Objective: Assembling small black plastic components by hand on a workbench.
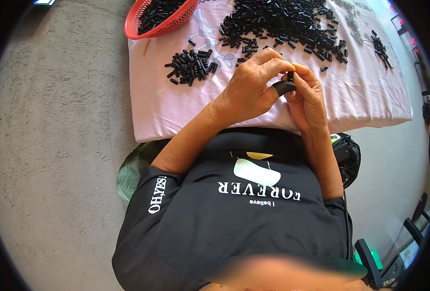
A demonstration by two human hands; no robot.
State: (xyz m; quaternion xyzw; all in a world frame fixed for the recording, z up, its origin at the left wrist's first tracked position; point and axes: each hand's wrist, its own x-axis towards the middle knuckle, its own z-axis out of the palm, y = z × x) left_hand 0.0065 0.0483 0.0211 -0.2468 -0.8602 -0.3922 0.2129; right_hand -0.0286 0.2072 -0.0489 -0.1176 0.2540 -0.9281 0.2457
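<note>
My left hand point(253, 82) and my right hand point(311, 97) meet over the near part of the cloth-covered table, fingertips pinched together. Between them is a small black cylindrical plastic piece point(291, 76), partly hidden by the fingers of both hands. A black cover point(283, 88) with a yellowish edge wraps my left thumb. Left of my hands lies a small pile of similar black pieces point(193, 67). Beyond them spreads a much larger heap of the same pieces point(283, 22), with a few strays along its near edge.
A red perforated basket point(176, 22) holding more black pieces stands at the far left of the pink cloth point(152, 106). A thin stick point(146, 47) lies beside it. Several joined or longer black pieces point(381, 52) lie at the right. Grey floor point(55, 145) borders the table's left.
</note>
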